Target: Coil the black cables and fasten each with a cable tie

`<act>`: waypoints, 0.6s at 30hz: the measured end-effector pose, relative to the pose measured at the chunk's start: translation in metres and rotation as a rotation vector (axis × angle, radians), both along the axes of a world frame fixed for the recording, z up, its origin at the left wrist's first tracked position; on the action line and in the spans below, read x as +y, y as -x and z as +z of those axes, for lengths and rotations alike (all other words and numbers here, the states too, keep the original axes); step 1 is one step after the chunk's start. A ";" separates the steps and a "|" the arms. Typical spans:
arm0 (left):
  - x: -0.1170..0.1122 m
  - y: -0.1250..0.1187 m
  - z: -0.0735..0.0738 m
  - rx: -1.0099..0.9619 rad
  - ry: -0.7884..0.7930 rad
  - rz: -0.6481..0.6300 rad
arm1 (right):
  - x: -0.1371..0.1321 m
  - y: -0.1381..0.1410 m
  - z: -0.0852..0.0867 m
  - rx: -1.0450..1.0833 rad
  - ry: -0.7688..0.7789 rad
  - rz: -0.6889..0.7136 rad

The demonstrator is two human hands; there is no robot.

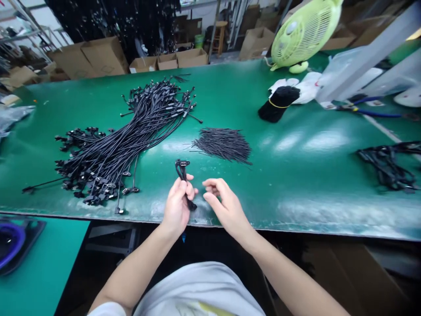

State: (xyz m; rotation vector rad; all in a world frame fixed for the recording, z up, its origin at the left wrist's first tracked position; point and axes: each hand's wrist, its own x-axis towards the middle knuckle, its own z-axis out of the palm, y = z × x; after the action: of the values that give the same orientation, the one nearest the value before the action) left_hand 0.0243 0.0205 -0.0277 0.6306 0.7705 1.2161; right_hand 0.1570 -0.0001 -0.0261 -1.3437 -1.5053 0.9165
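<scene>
My left hand [177,202] is closed around a short black cable [181,170] folded into a bundle. A metal-tipped connector shows at its upper end, and the lower end pokes out beneath my fingers. Just to the right, my right hand [223,204] has its fingers loosely curled and apart from the thumb, with nothing visible between them. Beyond both hands lies a flat pile of thin black ties [223,144]. A large heap of black cables [128,127] with connectors at both ends spreads over the left of the green table [296,175].
A banded bundle of black ties [279,103] stands at the back right, near a green fan [304,33]. Blue-handled pliers [371,107] lie by a grey post [368,52]. More black cables [391,164] rest at the right. Cardboard boxes [95,59] stand behind the table.
</scene>
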 end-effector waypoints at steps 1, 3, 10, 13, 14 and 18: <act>-0.001 -0.005 -0.001 0.062 -0.025 -0.071 | -0.002 -0.004 -0.002 0.027 -0.003 -0.023; -0.006 -0.013 -0.003 0.278 -0.124 -0.279 | -0.004 -0.013 -0.006 0.112 0.075 -0.040; -0.017 -0.014 -0.010 0.984 -0.639 -0.830 | -0.004 -0.078 -0.021 -0.061 0.220 0.063; -0.014 -0.003 -0.015 1.012 -0.740 -0.894 | 0.006 -0.145 -0.023 -0.483 0.228 -0.214; -0.013 0.001 -0.017 1.013 -0.751 -0.885 | 0.010 -0.172 -0.022 -0.586 0.228 -0.340; -0.011 0.025 -0.020 1.021 -0.733 -0.810 | 0.019 -0.257 0.002 -0.897 0.183 -0.671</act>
State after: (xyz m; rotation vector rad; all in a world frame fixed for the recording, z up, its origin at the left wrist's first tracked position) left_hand -0.0002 0.0094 -0.0476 2.0285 0.7253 0.3066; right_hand 0.4138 0.0190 -0.0242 -2.3807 -1.3993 -0.0219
